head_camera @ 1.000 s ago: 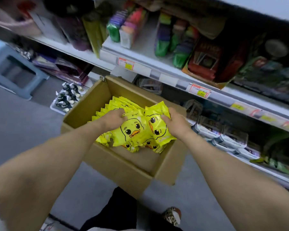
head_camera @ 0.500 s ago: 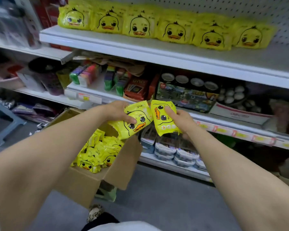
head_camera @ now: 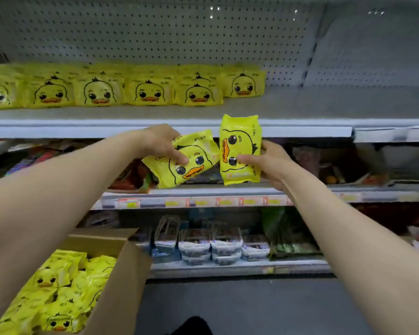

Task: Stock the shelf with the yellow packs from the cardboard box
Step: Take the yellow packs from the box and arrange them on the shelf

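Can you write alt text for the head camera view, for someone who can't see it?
A person's left hand and right hand each hold a yellow duck-face pack, left pack tilted, right pack on end, before a white shelf already holding a row of matching packs. A cardboard box at lower left holds more packs.

We note 2 arms, both bare: left forearm [head_camera: 58, 189] and right forearm [head_camera: 348, 238] uncovered up to the frame edge. Left hand [head_camera: 160, 143], right hand [head_camera: 269, 163] bare too. Black garment [head_camera: 191, 326] low centre, blurred; we cannot tell its type.
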Demonstrator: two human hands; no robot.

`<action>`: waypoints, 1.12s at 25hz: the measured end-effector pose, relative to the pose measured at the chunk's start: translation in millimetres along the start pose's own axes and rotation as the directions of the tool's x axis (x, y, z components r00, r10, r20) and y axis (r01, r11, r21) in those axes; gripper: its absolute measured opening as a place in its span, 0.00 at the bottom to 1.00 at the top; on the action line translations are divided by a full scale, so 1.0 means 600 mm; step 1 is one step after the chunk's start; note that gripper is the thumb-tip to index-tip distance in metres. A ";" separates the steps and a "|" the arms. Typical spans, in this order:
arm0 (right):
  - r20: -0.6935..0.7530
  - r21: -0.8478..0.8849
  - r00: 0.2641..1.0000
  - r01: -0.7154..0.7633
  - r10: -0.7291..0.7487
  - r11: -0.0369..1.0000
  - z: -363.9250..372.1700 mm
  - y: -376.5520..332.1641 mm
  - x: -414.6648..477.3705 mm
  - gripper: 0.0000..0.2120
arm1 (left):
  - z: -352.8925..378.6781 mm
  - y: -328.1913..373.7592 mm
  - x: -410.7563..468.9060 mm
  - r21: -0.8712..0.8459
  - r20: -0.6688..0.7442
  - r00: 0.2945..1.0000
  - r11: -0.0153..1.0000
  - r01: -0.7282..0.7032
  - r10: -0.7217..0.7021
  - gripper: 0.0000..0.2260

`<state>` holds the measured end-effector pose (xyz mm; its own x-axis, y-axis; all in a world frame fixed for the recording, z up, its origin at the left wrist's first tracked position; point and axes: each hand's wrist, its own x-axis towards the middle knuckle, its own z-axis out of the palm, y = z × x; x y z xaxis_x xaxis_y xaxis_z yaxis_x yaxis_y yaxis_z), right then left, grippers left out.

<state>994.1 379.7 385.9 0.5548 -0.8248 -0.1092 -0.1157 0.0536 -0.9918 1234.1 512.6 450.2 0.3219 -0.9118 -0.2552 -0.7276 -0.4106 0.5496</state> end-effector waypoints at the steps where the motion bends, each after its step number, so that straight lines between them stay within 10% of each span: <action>1: -0.026 -0.020 0.999 0.026 -0.027 0.999 -0.026 -0.016 0.008 0.21 | -0.006 0.026 0.019 0.026 -0.017 0.999 0.999 -0.033 0.034 0.23; 14: -0.345 -0.231 0.906 0.171 -0.245 0.958 -0.310 -0.174 0.256 0.24 | -0.088 0.296 0.396 0.232 0.015 0.965 0.938 -0.258 0.262 0.36; 28: -0.037 -0.474 0.961 0.224 -0.273 0.852 -0.347 -0.236 0.459 0.18 | -0.104 0.284 0.602 0.449 -0.016 0.924 0.828 -0.336 0.383 0.27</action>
<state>991.7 27.9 510.1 0.5345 -0.8282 0.1685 -0.3649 -0.4059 -0.8379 1264.0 112.5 501.4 0.0284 -0.9995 -0.0124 -0.9825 -0.0302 0.1839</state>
